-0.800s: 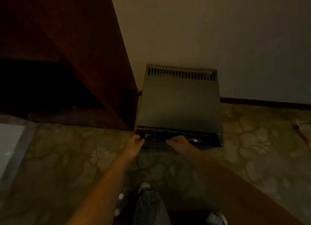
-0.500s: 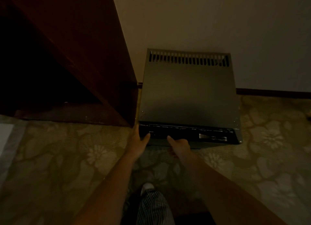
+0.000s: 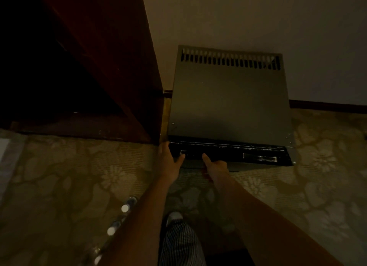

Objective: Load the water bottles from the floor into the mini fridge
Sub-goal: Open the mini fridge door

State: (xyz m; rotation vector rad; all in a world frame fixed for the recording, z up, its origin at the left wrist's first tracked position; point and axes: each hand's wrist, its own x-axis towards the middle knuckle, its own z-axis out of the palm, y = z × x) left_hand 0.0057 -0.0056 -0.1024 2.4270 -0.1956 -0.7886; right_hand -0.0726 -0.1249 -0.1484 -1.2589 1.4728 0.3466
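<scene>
The dark mini fridge stands on the carpet against the wall, seen from above, with its black door edge facing me and closed. My left hand grips the door's left corner, with the thumb on the front. Just to its right, my right hand holds the door's front edge, thumb up on the face and fingers curled under. Several water bottles with white caps stand on the floor at the lower left, partly hidden by my left forearm.
A dark wooden cabinet stands close against the fridge's left side. My striped trouser leg and shoe are below my arms. Patterned carpet spreads right of the fridge. A pale flat object lies at the left edge.
My left hand has shifted onto the door's left corner and my right hand has slid a little left. The view has moved closer, bringing the bottles into sight.
</scene>
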